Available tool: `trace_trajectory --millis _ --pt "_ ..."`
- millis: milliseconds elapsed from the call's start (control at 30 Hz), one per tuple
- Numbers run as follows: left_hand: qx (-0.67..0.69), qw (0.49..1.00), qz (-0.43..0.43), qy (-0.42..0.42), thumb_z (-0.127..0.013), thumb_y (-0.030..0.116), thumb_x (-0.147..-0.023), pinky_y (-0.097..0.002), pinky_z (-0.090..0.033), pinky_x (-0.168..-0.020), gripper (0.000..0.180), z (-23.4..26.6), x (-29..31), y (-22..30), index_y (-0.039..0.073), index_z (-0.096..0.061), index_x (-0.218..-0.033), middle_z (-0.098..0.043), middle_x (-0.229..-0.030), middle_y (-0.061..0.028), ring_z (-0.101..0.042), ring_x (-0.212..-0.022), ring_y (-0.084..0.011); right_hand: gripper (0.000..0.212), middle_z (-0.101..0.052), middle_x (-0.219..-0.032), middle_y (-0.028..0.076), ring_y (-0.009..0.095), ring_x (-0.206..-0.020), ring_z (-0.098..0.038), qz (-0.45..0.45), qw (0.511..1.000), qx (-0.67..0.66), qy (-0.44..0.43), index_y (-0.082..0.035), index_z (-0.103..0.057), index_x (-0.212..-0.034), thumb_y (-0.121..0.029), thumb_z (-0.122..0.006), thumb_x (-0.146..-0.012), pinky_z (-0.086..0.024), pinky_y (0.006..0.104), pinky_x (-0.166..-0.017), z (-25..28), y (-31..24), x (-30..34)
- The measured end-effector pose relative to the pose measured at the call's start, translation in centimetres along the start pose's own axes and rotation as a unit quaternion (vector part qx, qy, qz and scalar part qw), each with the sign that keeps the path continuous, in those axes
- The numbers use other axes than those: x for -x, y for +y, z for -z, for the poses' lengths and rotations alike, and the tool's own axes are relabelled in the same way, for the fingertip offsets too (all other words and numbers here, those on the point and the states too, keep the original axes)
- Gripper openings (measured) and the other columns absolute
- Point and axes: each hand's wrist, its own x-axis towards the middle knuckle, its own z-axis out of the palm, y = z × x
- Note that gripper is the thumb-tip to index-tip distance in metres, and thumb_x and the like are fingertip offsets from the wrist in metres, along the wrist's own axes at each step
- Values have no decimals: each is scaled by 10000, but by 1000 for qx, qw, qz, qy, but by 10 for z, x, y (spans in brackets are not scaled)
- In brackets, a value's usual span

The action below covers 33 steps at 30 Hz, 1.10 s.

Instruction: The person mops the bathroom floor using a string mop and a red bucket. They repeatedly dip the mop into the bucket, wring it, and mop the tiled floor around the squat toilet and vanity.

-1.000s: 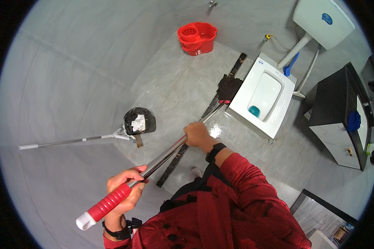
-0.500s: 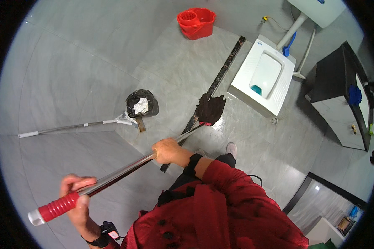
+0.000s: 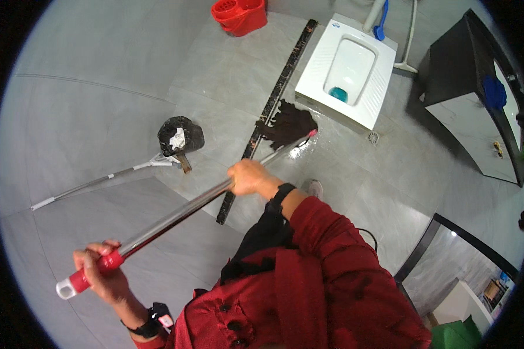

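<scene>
Both my hands hold a mop [image 3: 183, 212] with a shiny metal pole that slants from the lower left up to the right. My left hand [image 3: 102, 273] is wrapped round the red grip close to its white end cap. Farther along, my right hand [image 3: 248, 177] is closed round the pole. The dark, wet mop head [image 3: 290, 125] lies spread on the grey floor tiles, its left strands over the black marbled sill strip [image 3: 279, 93]. Beyond its upper right is the white squat toilet [image 3: 350, 70], apart from the strands.
A red mop bucket [image 3: 240, 16] stands at the back. Left of the sill are a black-bagged bin [image 3: 180, 137] and a long-handled tool [image 3: 108, 175] against the wall. A dark cabinet [image 3: 466, 99] stands right, a floor drain [image 3: 373, 138] near the toilet, a black-framed mirror [image 3: 448, 262] lower right.
The mop head has turned and spread, its pink joint shifting right and up toward the toilet. My left hand has closed more fully round the grip. The whole view has shifted.
</scene>
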Motion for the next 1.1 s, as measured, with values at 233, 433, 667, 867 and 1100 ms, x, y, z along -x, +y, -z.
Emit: trace_trajectory --millis 233,433,667,867,1100 --pt "59 994 27 -90 -479 212 -976 -496 -518 -809 193 -79 12 -3 67 -444 -853 -568 -832 -117 -572 -775 -228 146 -687 -773 160 378 -790 -673 -63 994 0 93 -93 -685 -772 -204 -679 -677 -537 464 -738 39 71 71" --pt "88 984 103 -119 -475 195 -981 -523 -541 -831 179 -125 31 -29 76 -452 -849 -600 -827 -138 -618 -791 -265 166 -631 -683 164 398 -689 -631 -102 977 8 188 -71 -597 -690 -169 -701 -605 -503 479 -631 20 132 135" --pt "175 932 253 -190 -488 155 -995 -528 -512 -908 155 -154 71 -72 40 -497 -892 -663 -949 -203 -661 -961 -379 167 -671 -741 170 388 -773 -668 -168 968 119 144 -85 -652 -713 -237 -686 -652 -535 473 -675 2 188 204" --pt "168 971 139 -95 -507 213 -986 -518 -527 -857 175 -48 39 -45 57 -506 -907 -647 -846 -158 -668 -850 -350 136 -653 -686 170 400 -699 -658 -72 982 125 122 -90 -636 -678 -218 -664 -644 -530 496 -631 2 94 160" --pt "140 989 33 39 -548 277 -975 -433 -500 -825 210 107 47 3 82 -491 -920 -567 -862 -86 -571 -822 -219 112 -641 -650 139 387 -668 -640 103 988 34 111 -92 -644 -672 -190 -634 -618 -510 477 -592 5 -47 73"
